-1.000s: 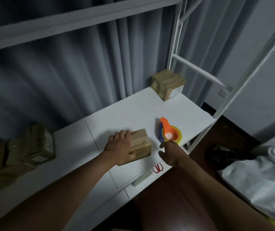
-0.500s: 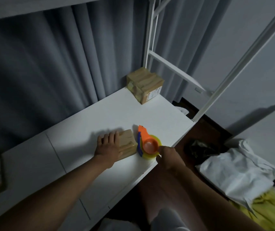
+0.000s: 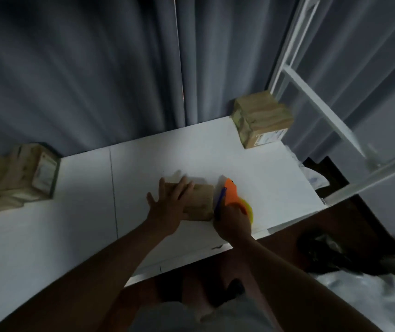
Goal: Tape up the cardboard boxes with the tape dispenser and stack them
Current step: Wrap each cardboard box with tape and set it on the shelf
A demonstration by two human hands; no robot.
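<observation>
Flatly, left hand point(image 3: 167, 209) fingers press the small brown box point(image 3: 200, 202) — right hand point(image 3: 233, 222) grips the orange tape dispenser point(image 3: 232, 196).

You have open white table point(image 3: 215, 154) between the small box point(image 3: 200, 203) under your hands and the far box point(image 3: 260, 122) in the corner. To the left, bare table runs up to a pile of boxes point(image 3: 16, 174). The curtain point(image 3: 95, 68) blocks the back, and a white frame point(image 3: 316, 109) stands on the right.

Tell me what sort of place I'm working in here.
Probably a room at home, maybe a bedroom, not a warehouse. A white desk stands against grey curtains, a white metal frame like a loft bed's rises beside it, and small cardboard boxes sit on the desk.
</observation>
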